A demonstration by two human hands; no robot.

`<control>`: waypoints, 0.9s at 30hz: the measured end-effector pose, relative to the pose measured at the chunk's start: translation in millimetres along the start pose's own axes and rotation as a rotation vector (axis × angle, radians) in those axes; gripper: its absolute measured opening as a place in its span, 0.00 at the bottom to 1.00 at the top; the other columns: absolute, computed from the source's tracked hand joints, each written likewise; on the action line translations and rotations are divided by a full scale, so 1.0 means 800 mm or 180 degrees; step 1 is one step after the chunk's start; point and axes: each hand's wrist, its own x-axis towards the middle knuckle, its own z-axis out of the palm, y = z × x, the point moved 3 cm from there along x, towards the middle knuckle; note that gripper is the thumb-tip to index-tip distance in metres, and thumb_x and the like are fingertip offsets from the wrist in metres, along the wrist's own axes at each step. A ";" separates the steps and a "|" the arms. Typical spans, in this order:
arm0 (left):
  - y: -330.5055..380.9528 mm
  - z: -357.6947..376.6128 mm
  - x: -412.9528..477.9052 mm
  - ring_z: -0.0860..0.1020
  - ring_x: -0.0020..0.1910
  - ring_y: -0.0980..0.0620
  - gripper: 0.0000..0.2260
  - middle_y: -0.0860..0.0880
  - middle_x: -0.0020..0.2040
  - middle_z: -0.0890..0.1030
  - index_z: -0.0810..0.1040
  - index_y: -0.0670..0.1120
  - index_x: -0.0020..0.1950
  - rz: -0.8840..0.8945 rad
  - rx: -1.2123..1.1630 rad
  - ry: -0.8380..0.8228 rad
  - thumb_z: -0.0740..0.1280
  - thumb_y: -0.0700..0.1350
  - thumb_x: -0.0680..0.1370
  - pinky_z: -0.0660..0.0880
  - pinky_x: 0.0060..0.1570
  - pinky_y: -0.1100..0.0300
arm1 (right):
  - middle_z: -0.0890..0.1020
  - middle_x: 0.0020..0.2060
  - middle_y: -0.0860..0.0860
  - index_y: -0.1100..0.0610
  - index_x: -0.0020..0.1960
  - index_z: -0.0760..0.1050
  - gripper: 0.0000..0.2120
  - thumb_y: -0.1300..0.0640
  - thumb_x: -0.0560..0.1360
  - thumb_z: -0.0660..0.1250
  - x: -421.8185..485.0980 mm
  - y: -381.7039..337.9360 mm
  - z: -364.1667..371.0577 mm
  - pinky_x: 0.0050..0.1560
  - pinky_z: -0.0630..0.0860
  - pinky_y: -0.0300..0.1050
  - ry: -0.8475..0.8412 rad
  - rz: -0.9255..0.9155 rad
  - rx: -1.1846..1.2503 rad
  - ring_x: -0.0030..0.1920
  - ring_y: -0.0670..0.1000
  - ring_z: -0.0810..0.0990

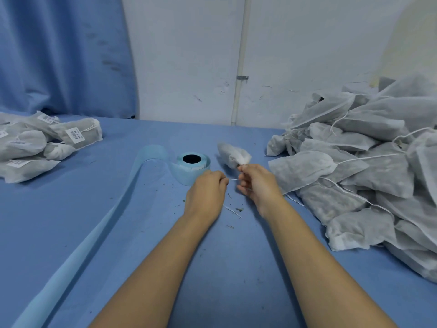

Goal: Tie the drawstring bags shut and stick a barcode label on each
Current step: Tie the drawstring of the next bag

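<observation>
Cord stretched between both hands: the left hand (207, 185) pinches the thin white drawstring (233, 179), and the right hand (256, 183) grips the gathered neck of a small grey-white non-woven bag (233, 153) – blurred, just right of the pale blue label roll (192, 165) on the blue table (212, 268). A heap of untied grey bags (354, 166) lies to the right – a cluster of labelled bags (47, 140) to the left.

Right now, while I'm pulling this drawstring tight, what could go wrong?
The thin drawstring, stretched between your left hand and right hand, could snap or slip. The bag, held only at its neck, looks blurred, so it may swing into the label roll. Loose strings from the untied pile lie by your right wrist and could snag.
</observation>
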 end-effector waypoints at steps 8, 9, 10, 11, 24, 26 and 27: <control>0.009 -0.012 0.001 0.70 0.52 0.50 0.12 0.49 0.54 0.73 0.76 0.44 0.51 0.0459 0.0878 0.0506 0.54 0.46 0.83 0.64 0.37 0.58 | 0.74 0.39 0.52 0.57 0.42 0.67 0.07 0.58 0.78 0.55 -0.013 -0.013 0.003 0.41 0.65 0.49 0.0386 -0.1431 -0.2692 0.42 0.54 0.71; 0.011 -0.012 0.001 0.71 0.52 0.50 0.12 0.49 0.56 0.73 0.76 0.43 0.51 0.0561 0.0742 0.0526 0.55 0.45 0.82 0.65 0.37 0.57 | 0.74 0.42 0.54 0.58 0.42 0.66 0.08 0.58 0.79 0.55 -0.016 -0.013 0.006 0.41 0.66 0.49 0.0359 -0.1517 -0.2906 0.44 0.55 0.71; 0.014 -0.010 0.001 0.72 0.53 0.49 0.11 0.49 0.60 0.73 0.76 0.42 0.51 0.0679 0.0475 0.0504 0.56 0.44 0.82 0.69 0.40 0.57 | 0.74 0.44 0.55 0.58 0.43 0.67 0.08 0.58 0.80 0.55 -0.018 -0.013 0.009 0.43 0.66 0.49 0.0350 -0.1581 -0.3079 0.45 0.56 0.71; 0.016 -0.007 0.000 0.73 0.55 0.50 0.11 0.49 0.64 0.72 0.76 0.41 0.51 0.0806 0.0115 0.0436 0.56 0.43 0.82 0.72 0.46 0.56 | 0.74 0.46 0.55 0.59 0.45 0.69 0.08 0.58 0.80 0.55 -0.019 -0.013 0.010 0.44 0.68 0.51 0.0370 -0.1625 -0.3195 0.47 0.56 0.72; 0.017 0.008 0.007 0.80 0.52 0.55 0.08 0.46 0.51 0.81 0.76 0.41 0.53 -0.0027 -0.3092 0.0073 0.58 0.38 0.82 0.77 0.53 0.64 | 0.74 0.67 0.41 0.50 0.64 0.75 0.16 0.58 0.79 0.58 -0.024 -0.009 0.006 0.50 0.65 0.35 0.0633 -0.2359 -0.2858 0.62 0.47 0.71; 0.016 0.012 0.004 0.80 0.50 0.55 0.08 0.48 0.48 0.81 0.76 0.43 0.48 -0.0046 -0.2885 -0.0004 0.58 0.39 0.82 0.78 0.52 0.63 | 0.79 0.62 0.46 0.53 0.61 0.78 0.13 0.59 0.79 0.61 -0.024 -0.009 0.002 0.53 0.65 0.35 0.0708 -0.2411 -0.2430 0.59 0.51 0.74; 0.015 0.015 0.004 0.79 0.49 0.53 0.09 0.47 0.47 0.81 0.76 0.42 0.48 -0.0080 -0.2800 -0.0041 0.57 0.39 0.82 0.78 0.52 0.61 | 0.81 0.59 0.48 0.55 0.60 0.79 0.12 0.60 0.79 0.62 -0.024 -0.009 0.001 0.54 0.67 0.37 0.0753 -0.2413 -0.2242 0.56 0.52 0.75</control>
